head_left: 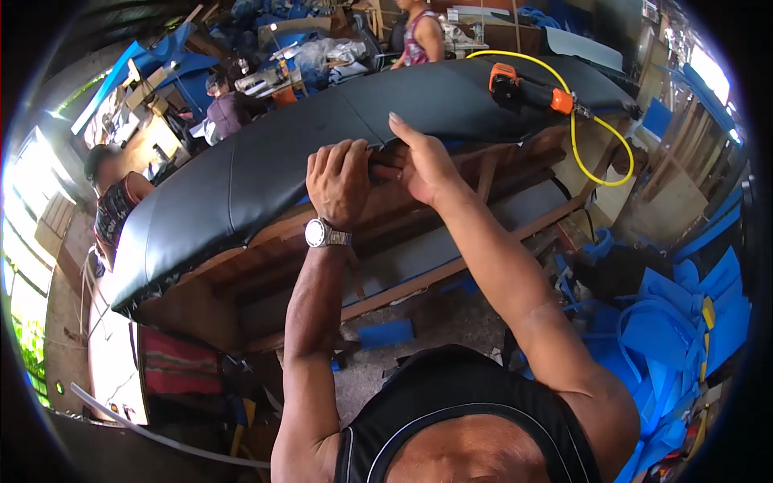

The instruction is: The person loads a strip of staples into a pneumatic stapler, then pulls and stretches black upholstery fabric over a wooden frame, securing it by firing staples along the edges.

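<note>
A long black padded cover (298, 153) lies over a wooden frame (427, 280). My left hand (336, 183), with a metal watch at the wrist, has its fingers curled over the cover's near edge. Just right of it, my right hand (424, 167) holds the same edge, thumb raised over the top and fingers partly hidden beneath. An orange and black air tool (527, 90) with a yellow hose (573, 133) rests on the cover's right part.
One person (119, 189) is at the cover's left end, another (228, 109) sits behind it, and a third (420, 39) stands at the back. Blue sheet scraps (660, 330) are heaped at the right. A blue piece (385, 333) lies on the floor.
</note>
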Action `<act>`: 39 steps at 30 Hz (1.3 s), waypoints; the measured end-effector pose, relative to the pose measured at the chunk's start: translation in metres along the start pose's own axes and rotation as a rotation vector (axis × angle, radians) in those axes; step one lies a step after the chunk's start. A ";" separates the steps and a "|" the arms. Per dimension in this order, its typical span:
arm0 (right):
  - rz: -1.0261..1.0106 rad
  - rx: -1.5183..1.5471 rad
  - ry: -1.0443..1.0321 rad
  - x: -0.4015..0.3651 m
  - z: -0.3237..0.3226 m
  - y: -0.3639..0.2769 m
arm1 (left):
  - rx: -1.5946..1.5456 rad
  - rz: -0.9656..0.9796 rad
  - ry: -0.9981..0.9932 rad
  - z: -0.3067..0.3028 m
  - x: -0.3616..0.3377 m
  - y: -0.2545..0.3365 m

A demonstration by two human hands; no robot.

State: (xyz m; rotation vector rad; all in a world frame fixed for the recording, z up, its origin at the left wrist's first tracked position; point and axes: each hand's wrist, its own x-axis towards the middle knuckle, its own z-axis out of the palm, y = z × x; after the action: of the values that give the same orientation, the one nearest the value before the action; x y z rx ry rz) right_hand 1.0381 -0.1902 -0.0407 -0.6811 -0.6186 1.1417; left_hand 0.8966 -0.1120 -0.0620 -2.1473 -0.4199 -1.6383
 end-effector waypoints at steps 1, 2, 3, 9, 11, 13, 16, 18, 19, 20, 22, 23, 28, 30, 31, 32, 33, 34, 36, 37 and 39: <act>0.000 0.010 -0.001 0.013 0.002 0.001 | -0.021 0.024 0.017 0.001 0.000 0.000; 0.000 0.026 -0.002 0.022 0.005 0.005 | -0.041 0.051 0.029 -0.001 -0.001 0.000; -0.013 -0.049 0.114 0.020 0.019 0.002 | -0.060 0.081 0.037 -0.003 -0.001 -0.001; 0.051 -0.624 0.155 0.013 0.018 -0.006 | -0.110 0.121 -0.083 -0.007 -0.005 -0.006; 0.091 -0.744 0.138 0.018 0.015 -0.012 | -0.117 0.098 -0.179 -0.012 -0.002 -0.007; 0.075 -0.856 0.169 0.020 0.015 -0.012 | -0.119 0.047 -0.312 -0.019 0.001 -0.006; 0.128 -0.841 0.157 0.020 0.011 -0.012 | 0.073 -0.034 -0.263 -0.039 0.009 0.005; 0.138 -0.759 0.171 0.021 0.010 -0.008 | 0.087 -0.090 -0.287 -0.027 0.005 0.002; 0.134 -0.735 0.184 0.021 0.011 -0.006 | 0.098 -0.099 -0.305 -0.017 0.006 0.002; 0.128 -0.713 0.199 0.022 0.011 -0.005 | 0.108 -0.108 -0.320 -0.007 0.007 0.002; 0.063 -0.654 0.191 0.020 0.011 0.000 | 0.075 -0.046 -0.264 0.005 0.004 -0.004; 0.038 -0.629 0.188 0.020 0.012 0.003 | 0.037 0.001 -0.235 0.005 0.000 -0.008; -0.206 -0.523 0.298 -0.018 0.017 0.034 | -0.222 0.177 -0.181 -0.017 0.000 -0.012; -0.239 -0.426 0.288 -0.012 0.002 0.056 | -0.210 0.271 -0.165 -0.009 -0.009 -0.023; -0.247 -0.377 0.292 -0.009 -0.009 0.064 | -0.215 0.298 -0.151 -0.007 -0.012 -0.025; -0.267 -0.426 0.242 -0.006 -0.018 0.065 | -0.219 0.323 -0.130 -0.004 -0.014 -0.024; -0.283 -0.472 0.189 -0.006 -0.023 0.064 | -0.206 0.319 -0.135 -0.004 -0.017 -0.023; -0.295 -0.514 0.133 -0.006 -0.026 0.065 | -0.181 0.326 -0.136 -0.002 -0.019 -0.024; -0.355 -0.530 0.130 -0.012 -0.014 0.060 | -0.122 0.339 -0.150 0.002 -0.023 -0.027; -0.379 -0.536 0.129 -0.017 -0.009 0.058 | -0.122 0.322 -0.204 -0.002 -0.023 -0.027; -0.355 -0.549 0.099 -0.011 -0.023 0.062 | -0.115 0.277 -0.297 -0.014 -0.011 -0.020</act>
State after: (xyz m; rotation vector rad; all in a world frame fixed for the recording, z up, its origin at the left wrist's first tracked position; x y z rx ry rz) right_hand 1.0143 -0.1882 -0.1037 -1.0381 -0.9388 0.6007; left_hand 0.8724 -0.1011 -0.0669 -2.4182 -0.1043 -1.2254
